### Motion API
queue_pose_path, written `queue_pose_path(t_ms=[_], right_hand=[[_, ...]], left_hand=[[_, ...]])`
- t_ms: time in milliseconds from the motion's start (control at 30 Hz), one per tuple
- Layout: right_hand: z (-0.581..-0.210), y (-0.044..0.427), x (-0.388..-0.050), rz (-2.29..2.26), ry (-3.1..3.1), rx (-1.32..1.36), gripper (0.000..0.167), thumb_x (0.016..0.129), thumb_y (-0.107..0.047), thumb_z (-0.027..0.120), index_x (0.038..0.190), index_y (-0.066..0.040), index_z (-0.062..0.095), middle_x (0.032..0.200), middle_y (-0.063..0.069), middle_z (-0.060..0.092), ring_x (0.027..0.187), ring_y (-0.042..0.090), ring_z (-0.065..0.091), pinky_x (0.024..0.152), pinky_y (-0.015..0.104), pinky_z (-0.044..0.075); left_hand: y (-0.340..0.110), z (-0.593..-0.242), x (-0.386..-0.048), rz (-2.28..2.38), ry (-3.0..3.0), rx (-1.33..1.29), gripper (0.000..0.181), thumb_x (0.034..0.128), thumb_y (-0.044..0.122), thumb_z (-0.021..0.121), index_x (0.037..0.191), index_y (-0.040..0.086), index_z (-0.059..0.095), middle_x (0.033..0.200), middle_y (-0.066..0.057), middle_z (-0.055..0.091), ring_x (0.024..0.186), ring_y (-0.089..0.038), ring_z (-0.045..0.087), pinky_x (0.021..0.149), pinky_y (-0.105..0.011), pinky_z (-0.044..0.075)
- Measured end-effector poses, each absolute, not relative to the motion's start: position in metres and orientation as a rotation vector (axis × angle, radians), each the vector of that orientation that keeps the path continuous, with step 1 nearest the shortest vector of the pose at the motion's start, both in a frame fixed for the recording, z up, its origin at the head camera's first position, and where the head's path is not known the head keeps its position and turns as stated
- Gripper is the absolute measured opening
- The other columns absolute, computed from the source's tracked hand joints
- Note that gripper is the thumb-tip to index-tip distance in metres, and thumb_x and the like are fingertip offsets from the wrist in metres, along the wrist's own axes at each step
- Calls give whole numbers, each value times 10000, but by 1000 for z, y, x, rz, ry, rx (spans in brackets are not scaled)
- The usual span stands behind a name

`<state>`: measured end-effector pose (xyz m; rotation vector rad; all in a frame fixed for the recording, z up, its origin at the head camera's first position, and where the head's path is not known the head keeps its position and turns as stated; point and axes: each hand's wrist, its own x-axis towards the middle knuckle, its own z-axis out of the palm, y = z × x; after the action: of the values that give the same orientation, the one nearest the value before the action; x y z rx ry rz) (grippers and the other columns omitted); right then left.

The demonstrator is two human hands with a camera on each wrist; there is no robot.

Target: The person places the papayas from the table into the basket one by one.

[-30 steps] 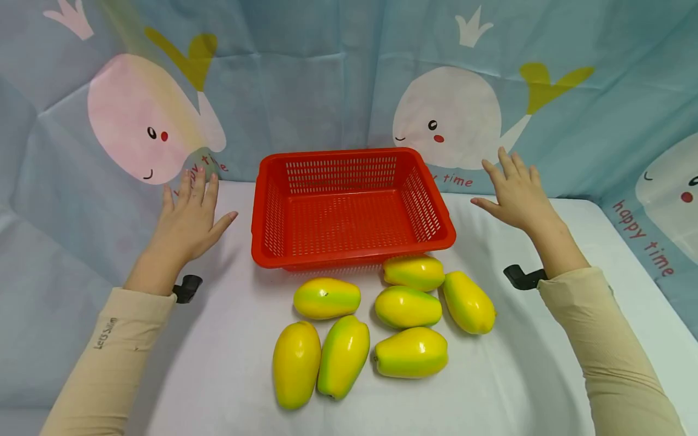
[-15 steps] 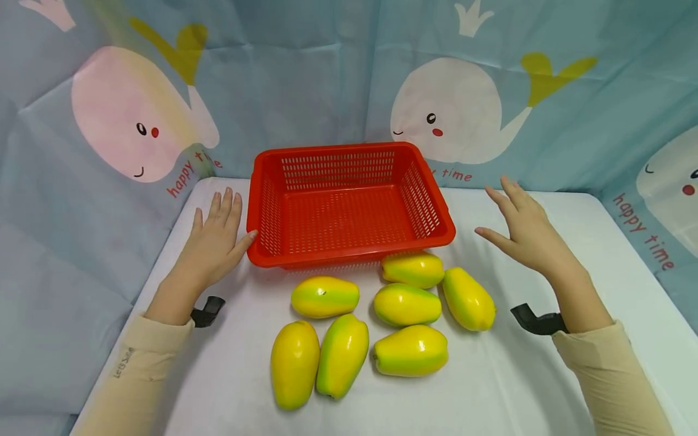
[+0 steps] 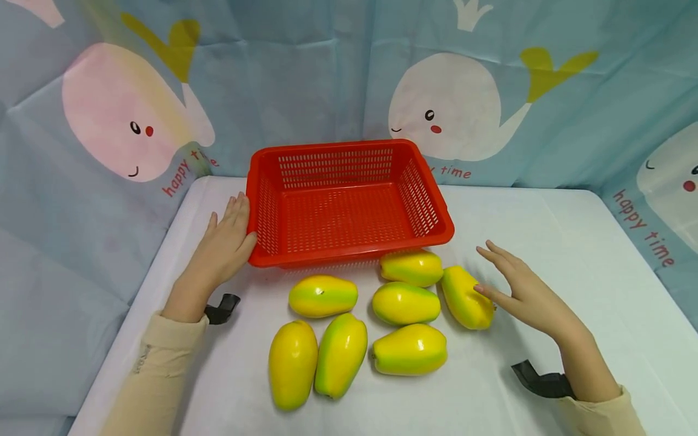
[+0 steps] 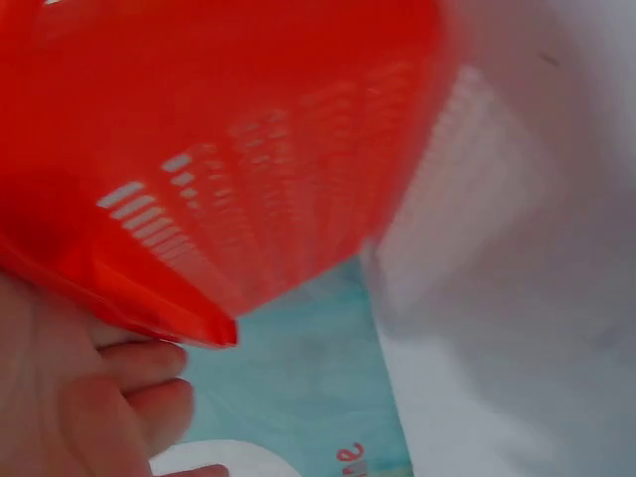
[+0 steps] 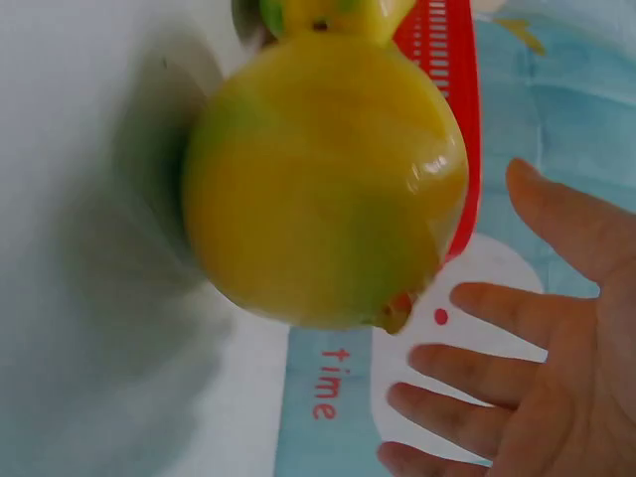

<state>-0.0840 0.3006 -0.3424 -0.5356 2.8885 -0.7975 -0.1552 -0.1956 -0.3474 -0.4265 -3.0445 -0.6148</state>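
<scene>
A red perforated plastic basket stands at the back of the white table. My left hand is at its left rim, fingers extended along the outside and thumb at the front corner. In the left wrist view, the fingers lie against or just under the rim; firm contact is hard to tell. My right hand hovers beside the rightmost yellow-green papaya, fingers spread and holding nothing. The right wrist view has that papaya large, with the palm to its side and a gap between.
Several more papayas lie in front of the basket, among them one at the left front and one close under the basket's front rim. A blue whale-print curtain hangs behind the table.
My left hand has come right and down from beside the basket to its left rim. My right hand has moved down and nearer, from the back right to the rightmost papaya.
</scene>
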Motion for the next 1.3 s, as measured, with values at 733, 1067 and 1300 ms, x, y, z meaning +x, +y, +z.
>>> queue_pose_path(t_ms=[733, 1067, 1300], right_hand=[[-376, 293, -83, -954, 2739, -572, 625, 892, -268, 655, 1404, -19, 397, 1408, 140, 435, 1220, 294, 444, 921, 519, 433], [-406, 304, -90, -1224, 2642, -436, 754, 837, -196, 697, 1479, -170, 302, 1426, 101, 400, 1163, 233, 434, 926, 533, 376], [-410, 313, -91, -1412, 2563, -306, 710, 856, -169, 647, 1469, -158, 289, 1425, 115, 357, 1154, 248, 374, 936, 515, 305]], left_hand=[[-191, -354, -158, -861, -2975, -400, 629, 979, 192, 309, 1483, -42, 16, 1558, -175, 11, 1431, -320, -8, 1104, -581, -7], [-195, -350, -155, -806, -3020, -394, 642, 978, 209, 311, 1480, -48, 3, 1556, -186, 3, 1428, -337, -13, 1102, -581, -17], [-196, -356, -157, -905, -3003, -416, 625, 987, 213, 275, 1484, -17, -25, 1559, -170, -23, 1429, -310, -57, 1104, -559, -64]])
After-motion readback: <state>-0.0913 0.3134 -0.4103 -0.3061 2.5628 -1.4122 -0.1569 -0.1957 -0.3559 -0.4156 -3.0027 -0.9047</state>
